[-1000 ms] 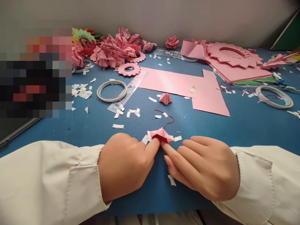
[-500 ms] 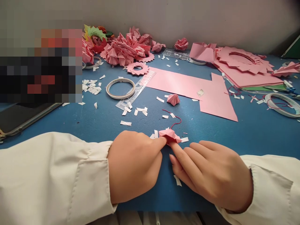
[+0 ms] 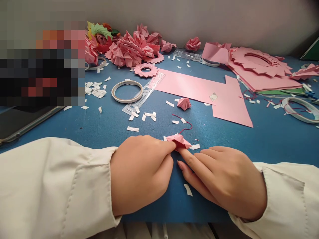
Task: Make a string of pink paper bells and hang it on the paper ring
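Observation:
A small folded pink paper piece (image 3: 179, 140) lies on the blue table (image 3: 99, 124) in front of me, with a red thread (image 3: 189, 126) running out behind it. My left hand (image 3: 143, 174) is curled, its index fingertip pressed at the near side of the piece. The index finger of my right hand (image 3: 219, 181) is stretched out and touches the same side, beside the left fingertip. The right thumb stands apart and the other fingers are bent. Farther back sits another folded pink piece (image 3: 184, 103).
A tape roll (image 3: 127, 99) and a clear ruler (image 3: 147, 94) lie left of a pink sheet (image 3: 189, 88). Folded pink flowers (image 3: 129, 49) are heaped at the back. A second tape roll (image 3: 302, 114) lies at right, a dark phone-like object (image 3: 22, 122) at left, with white scraps scattered around.
The view has shifted slightly. The pink piece is tilted a little differently under my fingertips, and my right thumb sits slightly farther from the index finger.

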Demonstrator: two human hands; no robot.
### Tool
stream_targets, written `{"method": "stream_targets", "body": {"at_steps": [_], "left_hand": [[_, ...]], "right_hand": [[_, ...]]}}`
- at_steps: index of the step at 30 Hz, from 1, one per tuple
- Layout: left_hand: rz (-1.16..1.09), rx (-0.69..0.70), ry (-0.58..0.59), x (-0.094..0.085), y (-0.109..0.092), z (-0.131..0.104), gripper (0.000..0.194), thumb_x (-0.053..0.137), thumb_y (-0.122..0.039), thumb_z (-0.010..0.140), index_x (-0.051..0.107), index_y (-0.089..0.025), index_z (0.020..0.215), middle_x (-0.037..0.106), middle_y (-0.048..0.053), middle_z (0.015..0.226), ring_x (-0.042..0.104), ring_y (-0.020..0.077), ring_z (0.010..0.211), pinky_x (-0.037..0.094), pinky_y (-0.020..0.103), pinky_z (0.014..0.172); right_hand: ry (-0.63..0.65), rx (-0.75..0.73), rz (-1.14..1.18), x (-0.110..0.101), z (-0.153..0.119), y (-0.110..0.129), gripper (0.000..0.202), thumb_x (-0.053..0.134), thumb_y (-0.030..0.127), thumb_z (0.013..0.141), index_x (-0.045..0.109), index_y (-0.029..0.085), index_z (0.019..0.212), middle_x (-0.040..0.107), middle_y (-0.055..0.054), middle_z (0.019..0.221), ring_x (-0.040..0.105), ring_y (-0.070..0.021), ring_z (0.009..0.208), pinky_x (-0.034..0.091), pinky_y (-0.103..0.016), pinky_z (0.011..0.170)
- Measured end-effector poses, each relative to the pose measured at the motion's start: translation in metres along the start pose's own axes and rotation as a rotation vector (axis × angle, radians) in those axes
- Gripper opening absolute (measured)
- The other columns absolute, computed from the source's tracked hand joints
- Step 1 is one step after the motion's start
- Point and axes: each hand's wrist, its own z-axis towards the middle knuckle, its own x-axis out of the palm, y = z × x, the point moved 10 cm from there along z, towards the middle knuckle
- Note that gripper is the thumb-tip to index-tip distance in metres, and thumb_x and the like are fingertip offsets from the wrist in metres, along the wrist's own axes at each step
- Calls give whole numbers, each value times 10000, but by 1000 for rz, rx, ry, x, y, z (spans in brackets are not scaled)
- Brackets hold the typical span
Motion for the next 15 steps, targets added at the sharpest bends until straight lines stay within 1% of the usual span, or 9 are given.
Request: {"method": "stream_targets", "body": {"at_steps": [2, 4, 6, 9, 11, 13, 15], "left_hand": [[-80, 1, -29, -3, -1, 0, 287, 360, -139, 843, 631, -229, 873, 698, -13, 774, 620, 151, 640, 373, 240, 538], [-106, -5, -48, -3, -1, -1, 280, 357, -140, 853, 625, -218, 881, 697, -10, 779, 624, 147, 644, 390, 236, 545], [-24, 35, -69, -2, -6, -3, 273, 347, -142, 854, 614, -196, 880, 672, -3, 699, 598, 154, 565, 368, 256, 501], [194, 190, -149, -3, -22, -8, 271, 332, -121, 848, 599, -152, 883, 620, 6, 600, 538, 165, 459, 294, 288, 439], [273, 263, -201, -3, -30, -11, 254, 340, -118, 846, 589, -133, 895, 603, 6, 583, 515, 164, 432, 259, 298, 420], [274, 266, -197, -2, -29, -11, 244, 340, -117, 849, 580, -134, 890, 592, 0, 573, 508, 165, 428, 250, 302, 418], [225, 217, -156, 0, -23, -8, 251, 327, -115, 849, 574, -148, 884, 589, -6, 566, 518, 167, 442, 260, 299, 431]], "right_hand": [[13, -1, 8, 2, 0, -2, 274, 414, 168, 914, 667, 66, 898, 614, -21, 516, 571, -120, 460, 381, -270, 467], [26, -5, -5, 4, 0, -2, 272, 401, 149, 908, 659, 63, 910, 616, -22, 518, 580, -122, 467, 377, -264, 474], [36, -9, -25, 5, 0, -1, 260, 407, 146, 897, 654, 64, 912, 602, -12, 507, 560, -123, 443, 356, -269, 466], [42, -20, -46, 6, 0, 1, 241, 428, 153, 882, 646, 60, 922, 569, 10, 493, 515, -121, 402, 312, -283, 448], [36, -27, -52, 5, -1, 3, 229, 443, 162, 876, 647, 62, 906, 551, 18, 487, 503, -124, 399, 293, -290, 443], [20, -34, -67, 4, -1, 4, 220, 462, 177, 871, 651, 65, 885, 536, 21, 479, 488, -122, 396, 283, -295, 440], [-5, -42, -90, 3, -1, 6, 212, 486, 190, 864, 660, 70, 864, 534, 19, 475, 475, -120, 393, 278, -296, 441]]}}
